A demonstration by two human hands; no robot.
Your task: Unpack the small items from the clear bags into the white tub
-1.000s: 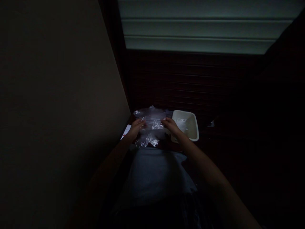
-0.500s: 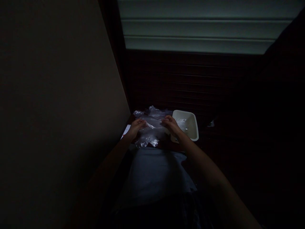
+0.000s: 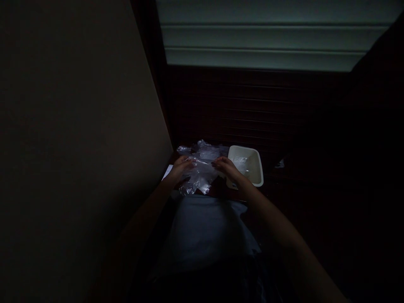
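Note:
Between my two hands stretches a thin clear plastic bag (image 3: pixel 202 168), crumpled and shiny in the dim light. My left hand (image 3: pixel 183 165) pinches its left side, fingers closed on the film. On the right side, my right hand (image 3: pixel 224 164) has its fingers closed on the same plastic. More crumpled clear plastic (image 3: pixel 206 148) lies just beyond my hands, and where one piece ends and another starts is hard to make out. Right beside my right hand stands a cream plastic basin (image 3: pixel 257 168) with some clear plastic film (image 3: pixel 241 163) inside.
A plain wall (image 3: pixel 94 105) rises close on the left. Dark slatted boards (image 3: pixel 236 97) stand behind, below pale slats (image 3: pixel 259 38). A white paper (image 3: pixel 167 171) lies by my left wrist. A small pale scrap (image 3: pixel 280 163) is right of the basin.
My hands have come slightly closer together. The plastic between them, stretched flatter before, is now more bunched and creased. The basin has stayed put.

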